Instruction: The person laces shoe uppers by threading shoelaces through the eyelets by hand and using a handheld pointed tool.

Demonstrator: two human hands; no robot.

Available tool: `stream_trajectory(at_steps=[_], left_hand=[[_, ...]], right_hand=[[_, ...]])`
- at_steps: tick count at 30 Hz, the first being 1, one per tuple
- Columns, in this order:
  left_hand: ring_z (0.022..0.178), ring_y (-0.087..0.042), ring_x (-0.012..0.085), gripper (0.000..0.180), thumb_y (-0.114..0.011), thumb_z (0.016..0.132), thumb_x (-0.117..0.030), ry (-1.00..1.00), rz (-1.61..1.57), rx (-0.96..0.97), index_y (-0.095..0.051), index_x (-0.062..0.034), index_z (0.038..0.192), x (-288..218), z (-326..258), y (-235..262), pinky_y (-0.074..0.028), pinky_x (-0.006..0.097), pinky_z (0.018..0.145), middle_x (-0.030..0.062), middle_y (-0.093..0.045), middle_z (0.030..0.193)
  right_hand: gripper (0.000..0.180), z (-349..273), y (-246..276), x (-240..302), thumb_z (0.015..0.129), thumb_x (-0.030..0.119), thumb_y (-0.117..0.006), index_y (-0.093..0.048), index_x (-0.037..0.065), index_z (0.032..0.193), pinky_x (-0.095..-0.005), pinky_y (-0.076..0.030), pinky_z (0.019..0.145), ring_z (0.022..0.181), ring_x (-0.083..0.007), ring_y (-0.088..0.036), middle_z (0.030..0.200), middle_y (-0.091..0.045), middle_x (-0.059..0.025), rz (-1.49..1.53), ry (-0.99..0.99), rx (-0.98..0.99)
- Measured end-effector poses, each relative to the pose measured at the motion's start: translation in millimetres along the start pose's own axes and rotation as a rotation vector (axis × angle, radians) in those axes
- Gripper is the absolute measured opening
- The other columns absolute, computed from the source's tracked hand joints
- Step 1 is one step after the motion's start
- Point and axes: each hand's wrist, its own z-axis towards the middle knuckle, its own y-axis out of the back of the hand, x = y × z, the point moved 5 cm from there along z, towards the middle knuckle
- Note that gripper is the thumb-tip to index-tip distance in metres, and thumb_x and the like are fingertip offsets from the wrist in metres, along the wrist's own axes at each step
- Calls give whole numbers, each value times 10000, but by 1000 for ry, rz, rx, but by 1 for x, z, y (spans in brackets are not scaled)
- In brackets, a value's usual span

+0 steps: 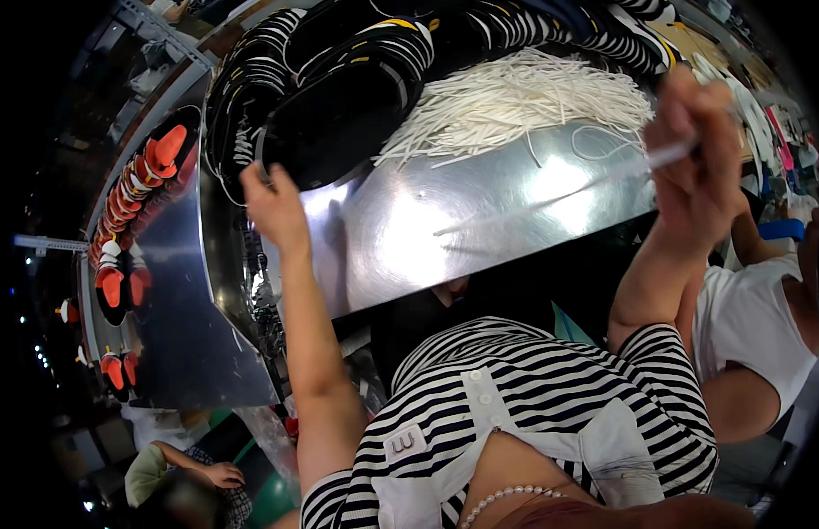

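My left hand point(277, 212) is at the near left edge of a dark, long oval piece point(330, 128) with a thin pale rim, like a shoe sole. Its thumb and fingers pinch at that edge, though the exact grip is small to see. Raised on the right, my right hand point(696, 159) is blurred by motion, its fingers closed round a white cord point(568, 194). The cord's loose end trails left over the metal tabletop point(374, 256). Beyond it lies a wide heap of white cords point(533, 106).
Rows of stacked black and white pieces point(250, 79) line the table's back. On the left, a conveyor point(175, 291) runs past a rack of orange and black shoe parts point(131, 203). A person in white point(753, 335) sits close on my right; another person point(184, 476) is at lower left.
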Motion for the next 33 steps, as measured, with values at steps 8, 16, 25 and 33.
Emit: stream_trajectory(at_steps=[8, 16, 25, 33], left_hand=[[1317, -416, 415, 609, -703, 787, -186, -628, 74, 462, -501, 31, 1319, -135, -162, 20, -296, 523, 1071, 194, -524, 1346], [1177, -552, 386, 340, -703, 866, -116, -555, 77, 358, -616, 15, 1168, -87, -117, 5, -417, 461, 1011, 186, -624, 1229], [675, -544, 88, 645, -465, 977, -648, 549, 17, 1579, -676, -40, 1014, -42, -87, -39, -402, 253, 591, 32, -621, 714], [1110, -608, 233, 561, -551, 1012, -419, 1018, -740, 1137, -561, 84, 1259, -35, -126, -54, -431, 349, 1049, 195, -670, 1139]], right_hand=[[96, -96, -3, -83, 988, 133, -604, -584, 40, 1004, -154, -250, 422, 508, 4, -389, 823, -633, -42, -46, -754, -344], [110, -132, -35, -170, 978, 156, -624, -588, 52, 987, -153, -260, 475, 526, 2, -364, 810, -626, -14, 42, -951, -248], [178, -126, -41, -230, 941, 179, -662, -661, 10, 998, -222, -420, 582, 633, -45, -546, 703, -671, -9, -278, -827, -206], [153, -121, -50, -211, 965, 179, -644, -666, 29, 977, -159, -241, 464, 506, 6, -352, 756, -672, -22, 102, -863, -257]])
